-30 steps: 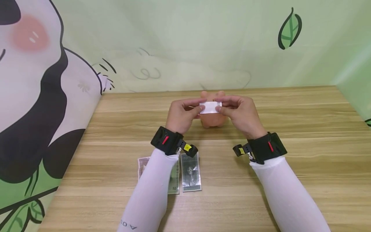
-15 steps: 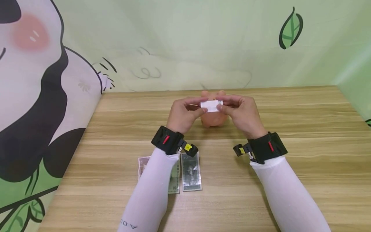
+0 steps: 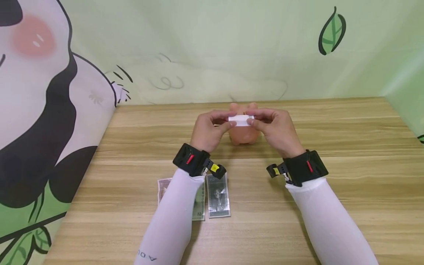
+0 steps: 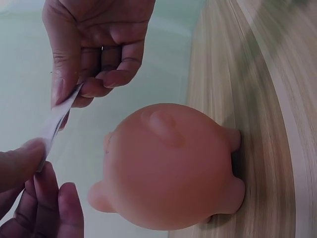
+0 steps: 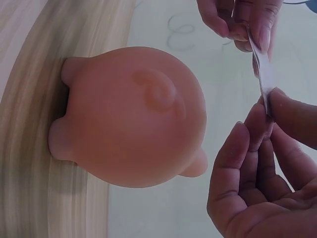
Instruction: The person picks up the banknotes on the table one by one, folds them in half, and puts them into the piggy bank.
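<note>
A folded white banknote hangs just above a pink piggy bank on the wooden table. My left hand pinches the note's left end between thumb and fingers, and my right hand pinches its right end. In the left wrist view the note shows edge-on between the two hands, with the piggy bank below it. The right wrist view shows the note edge-on too, beside the piggy bank. The bank's slot is not visible.
Two green banknotes lie flat on the table near my left forearm, one partly under the sleeve. A cartoon-printed backdrop rises at the left and back edges of the table.
The note looks narrower now than a second ago and sits slightly higher over the piggy bank. Both hands keep their pinch and have barely shifted.
</note>
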`<move>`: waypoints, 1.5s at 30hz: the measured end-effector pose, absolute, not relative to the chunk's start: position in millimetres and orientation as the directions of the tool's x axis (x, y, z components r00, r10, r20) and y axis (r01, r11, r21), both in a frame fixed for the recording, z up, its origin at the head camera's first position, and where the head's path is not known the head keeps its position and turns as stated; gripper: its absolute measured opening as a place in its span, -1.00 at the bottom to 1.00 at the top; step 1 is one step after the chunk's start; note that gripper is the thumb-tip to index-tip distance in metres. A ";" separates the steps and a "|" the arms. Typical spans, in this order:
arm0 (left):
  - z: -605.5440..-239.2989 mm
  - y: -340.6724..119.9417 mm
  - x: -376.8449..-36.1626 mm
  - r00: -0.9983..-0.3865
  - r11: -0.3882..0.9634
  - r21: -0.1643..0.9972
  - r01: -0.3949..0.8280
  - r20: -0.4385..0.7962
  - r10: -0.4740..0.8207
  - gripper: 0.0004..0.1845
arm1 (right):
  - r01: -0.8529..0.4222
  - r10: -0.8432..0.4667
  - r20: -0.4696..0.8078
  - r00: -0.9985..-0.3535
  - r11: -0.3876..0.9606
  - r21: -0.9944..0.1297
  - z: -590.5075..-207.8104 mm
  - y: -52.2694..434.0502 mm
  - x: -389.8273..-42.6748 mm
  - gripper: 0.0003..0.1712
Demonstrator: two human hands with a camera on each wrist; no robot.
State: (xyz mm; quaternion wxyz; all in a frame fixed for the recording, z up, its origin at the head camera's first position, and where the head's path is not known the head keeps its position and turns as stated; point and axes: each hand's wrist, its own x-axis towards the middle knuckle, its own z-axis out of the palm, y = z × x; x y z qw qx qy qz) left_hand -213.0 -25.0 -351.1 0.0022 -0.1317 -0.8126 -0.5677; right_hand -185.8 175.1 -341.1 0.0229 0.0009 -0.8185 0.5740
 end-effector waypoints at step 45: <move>-349.2 -17.0 -208.6 -0.938 0.066 0.997 0.050 0.024 0.346 -0.82 | -0.087 -0.086 0.062 -0.994 0.326 -0.941 -342.4 164.5 -183.5 -0.79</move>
